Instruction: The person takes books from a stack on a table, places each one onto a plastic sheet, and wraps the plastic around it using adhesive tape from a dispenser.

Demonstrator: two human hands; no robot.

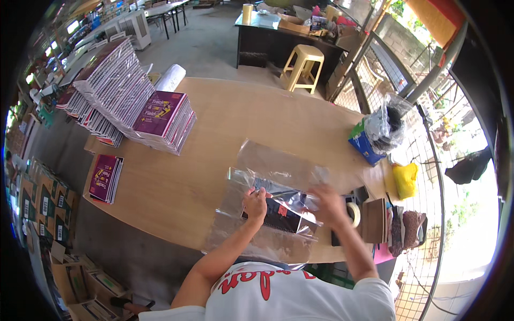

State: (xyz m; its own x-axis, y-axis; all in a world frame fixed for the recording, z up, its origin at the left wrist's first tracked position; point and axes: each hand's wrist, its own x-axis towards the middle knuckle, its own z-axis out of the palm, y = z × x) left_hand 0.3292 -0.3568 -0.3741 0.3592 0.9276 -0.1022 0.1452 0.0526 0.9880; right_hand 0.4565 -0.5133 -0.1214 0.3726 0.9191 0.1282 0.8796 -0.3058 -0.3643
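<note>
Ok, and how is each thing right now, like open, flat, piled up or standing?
Left hand: on the plastic, fingers bent
Right hand: blurred, grip unclear
Dark book: lying down, partly under plastic
Plastic sheet: spread out, wrinkled
Tall book pile: stacked high
Small book pile: stacked low
Stool: standing upright
Cardboard box: open

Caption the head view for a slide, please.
Left hand and right hand at a dark book and clear film on a table.

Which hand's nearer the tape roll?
Right. The right hand is just left of the tape roll; the left hand is farther left, at the dark book's left end.
</note>
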